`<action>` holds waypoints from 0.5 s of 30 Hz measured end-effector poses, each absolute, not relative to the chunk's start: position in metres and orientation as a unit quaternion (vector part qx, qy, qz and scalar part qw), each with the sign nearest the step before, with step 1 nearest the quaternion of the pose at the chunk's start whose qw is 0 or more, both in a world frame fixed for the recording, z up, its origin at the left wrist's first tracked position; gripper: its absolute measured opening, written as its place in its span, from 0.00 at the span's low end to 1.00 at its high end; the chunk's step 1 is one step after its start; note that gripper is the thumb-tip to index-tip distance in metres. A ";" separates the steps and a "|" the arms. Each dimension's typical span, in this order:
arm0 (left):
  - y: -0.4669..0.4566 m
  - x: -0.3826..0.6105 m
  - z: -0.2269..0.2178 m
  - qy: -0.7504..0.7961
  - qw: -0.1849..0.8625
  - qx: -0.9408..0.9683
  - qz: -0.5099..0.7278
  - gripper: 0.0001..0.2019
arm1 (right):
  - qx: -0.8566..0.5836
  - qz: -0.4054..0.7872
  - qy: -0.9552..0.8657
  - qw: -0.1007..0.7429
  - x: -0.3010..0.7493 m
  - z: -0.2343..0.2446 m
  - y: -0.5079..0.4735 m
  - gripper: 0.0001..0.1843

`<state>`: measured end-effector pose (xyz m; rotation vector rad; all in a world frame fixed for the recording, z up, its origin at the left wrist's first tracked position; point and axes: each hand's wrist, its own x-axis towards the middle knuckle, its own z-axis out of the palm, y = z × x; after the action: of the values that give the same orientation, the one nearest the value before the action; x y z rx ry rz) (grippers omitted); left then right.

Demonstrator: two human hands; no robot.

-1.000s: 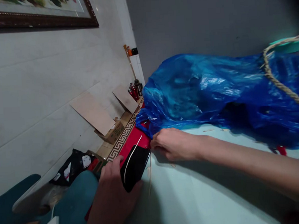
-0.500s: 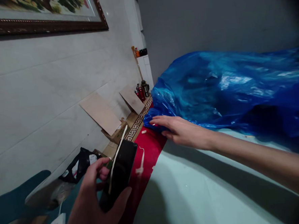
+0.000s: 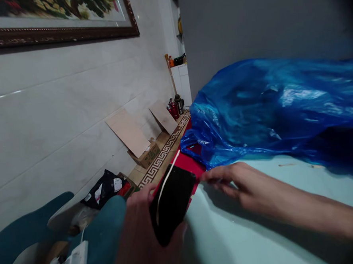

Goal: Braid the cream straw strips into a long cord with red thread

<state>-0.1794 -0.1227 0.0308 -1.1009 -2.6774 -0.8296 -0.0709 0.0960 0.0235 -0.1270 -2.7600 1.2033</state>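
A: What do you hold?
B: Your left hand point(image 3: 140, 226) grips one flat black slab point(image 3: 179, 197), one thin pale strand point(image 3: 161, 193) curving over it, beside the smooth pale-green tabletop point(image 3: 231, 244).
A: Your right hand point(image 3: 237, 180)?
B: Fingers bent, near your red surface point(image 3: 192, 165); I can't tell whether they pinch anything.
A: Beyond?
B: One glossy, crumpled blue plastic sheet point(image 3: 246, 104), then two rectangular boards point(image 3: 128, 131).
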 end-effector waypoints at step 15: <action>-0.111 -0.189 -0.011 -0.887 0.069 -0.436 -0.137 0.34 | -0.144 0.440 -0.886 0.011 -0.067 0.007 0.104 0.22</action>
<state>-0.1891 -0.1114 -0.0115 -1.3122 -2.6701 -0.4123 -0.0670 0.1038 0.0070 -0.4503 -2.7650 1.3723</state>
